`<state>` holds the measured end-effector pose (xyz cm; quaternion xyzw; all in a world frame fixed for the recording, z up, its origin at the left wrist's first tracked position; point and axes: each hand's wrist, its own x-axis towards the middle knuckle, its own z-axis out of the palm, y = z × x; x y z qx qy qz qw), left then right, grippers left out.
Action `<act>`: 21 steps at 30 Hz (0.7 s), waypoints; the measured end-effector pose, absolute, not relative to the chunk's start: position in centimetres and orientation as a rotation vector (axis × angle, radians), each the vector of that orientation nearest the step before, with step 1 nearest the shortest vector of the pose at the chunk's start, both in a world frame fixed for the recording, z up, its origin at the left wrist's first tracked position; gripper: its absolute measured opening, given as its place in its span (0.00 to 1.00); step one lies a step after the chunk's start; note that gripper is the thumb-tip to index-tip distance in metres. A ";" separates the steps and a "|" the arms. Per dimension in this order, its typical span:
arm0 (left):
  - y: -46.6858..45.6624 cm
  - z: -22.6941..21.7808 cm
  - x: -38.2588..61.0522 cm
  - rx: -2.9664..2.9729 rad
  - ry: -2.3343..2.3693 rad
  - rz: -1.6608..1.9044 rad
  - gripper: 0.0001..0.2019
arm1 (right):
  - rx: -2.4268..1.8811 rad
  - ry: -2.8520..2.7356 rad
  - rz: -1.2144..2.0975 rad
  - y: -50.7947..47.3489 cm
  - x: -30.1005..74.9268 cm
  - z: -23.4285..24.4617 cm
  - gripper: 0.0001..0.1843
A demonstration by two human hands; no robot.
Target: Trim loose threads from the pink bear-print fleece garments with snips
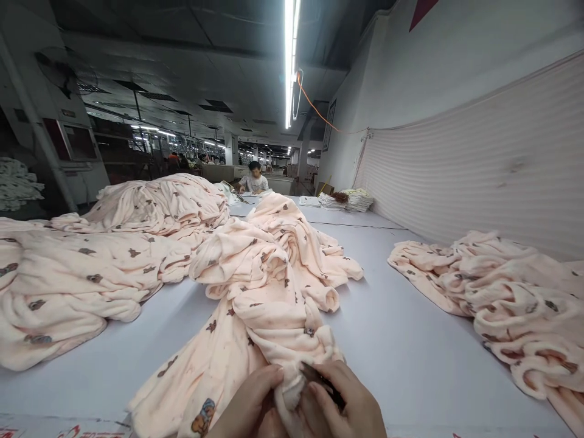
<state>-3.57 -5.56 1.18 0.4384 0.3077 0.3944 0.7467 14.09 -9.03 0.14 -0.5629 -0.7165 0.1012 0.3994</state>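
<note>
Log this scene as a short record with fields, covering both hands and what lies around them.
left hand: gripping pale pink printed fabric
right hand: holding a small dark tool against that fabric; exact type unclear
surface: pale table
left side: large heap of similar fabric
right side: another heap, apart from the middle piece
far end: stacked cloths; a person in a light top
overhead: lit tube lamp
</note>
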 end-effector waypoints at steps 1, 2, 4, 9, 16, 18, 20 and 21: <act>-5.6 1.3 -3.7 0.963 0.668 0.871 0.11 | -1.414 -1.837 0.278 -9.0 14.3 0.4 0.11; -5.6 1.5 -3.8 0.961 0.659 0.869 0.11 | -1.418 -1.849 0.288 -9.0 14.5 0.6 0.12; -5.5 2.0 -3.8 0.963 0.634 0.843 0.10 | -1.457 -1.800 0.295 -9.2 14.9 1.0 0.10; -2.8 2.6 -2.7 1.035 0.610 0.764 0.10 | -1.383 -1.577 0.366 -9.8 13.6 -1.1 0.13; 0.4 3.1 -4.1 1.155 0.724 0.761 0.15 | -1.431 -1.923 0.396 -8.7 9.2 -7.3 0.08; -0.7 3.2 -6.4 1.217 0.820 0.828 0.12 | -1.467 -1.859 0.349 -8.0 10.3 -7.2 0.07; -2.6 2.5 -9.0 1.389 1.030 0.964 0.11 | -1.449 -1.761 0.468 -6.9 12.0 -6.1 0.11; -3.7 1.9 -10.2 1.550 1.195 1.031 0.11 | -1.441 -1.725 0.545 -6.2 12.8 -5.3 0.13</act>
